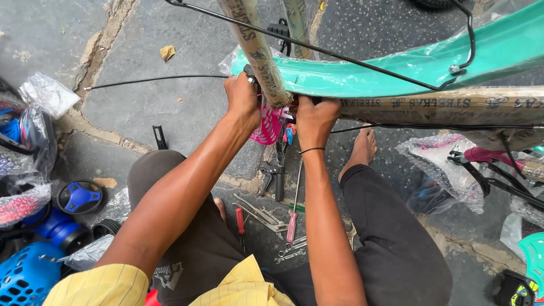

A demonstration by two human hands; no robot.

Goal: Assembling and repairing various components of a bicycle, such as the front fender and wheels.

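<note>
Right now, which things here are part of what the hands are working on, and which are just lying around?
In hand:
left hand and right hand at the paper-wrapped bike frame
pink part between them
teal mudguard
black cable

Lying about:
red-handled screwdriver
pliers
spanners
blue basket
bubble-wrapped parts
dry leaf

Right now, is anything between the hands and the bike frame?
No. The left hand and right hand both already grip the paper-wrapped frame where its tubes meet. A black cable crosses above them, clear of the grip.
</note>
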